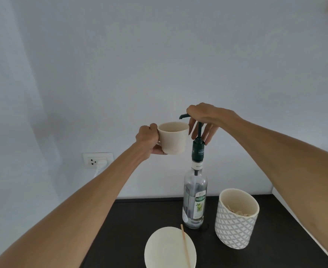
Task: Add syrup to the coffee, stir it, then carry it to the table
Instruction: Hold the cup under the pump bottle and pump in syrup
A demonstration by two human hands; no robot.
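A tall clear syrup bottle [195, 198] with a green label stands on the dark counter [120, 225]. Its dark pump head [184, 116] rises high, with the spout pointing left. My right hand [205, 120] rests on top of the pump, fingers curled down around the stem. My left hand [149, 139] holds a cream coffee cup [173, 138] by its handle, lifted in the air just left of the pump and under the spout. What is inside the cup is hidden.
A cream saucer [167, 248] with a wooden stir stick [185, 246] lying across it sits at the counter's front. A patterned white jar [235, 219] holding several sticks stands right of the bottle. A wall socket [97, 160] with a white plug is behind, at the left.
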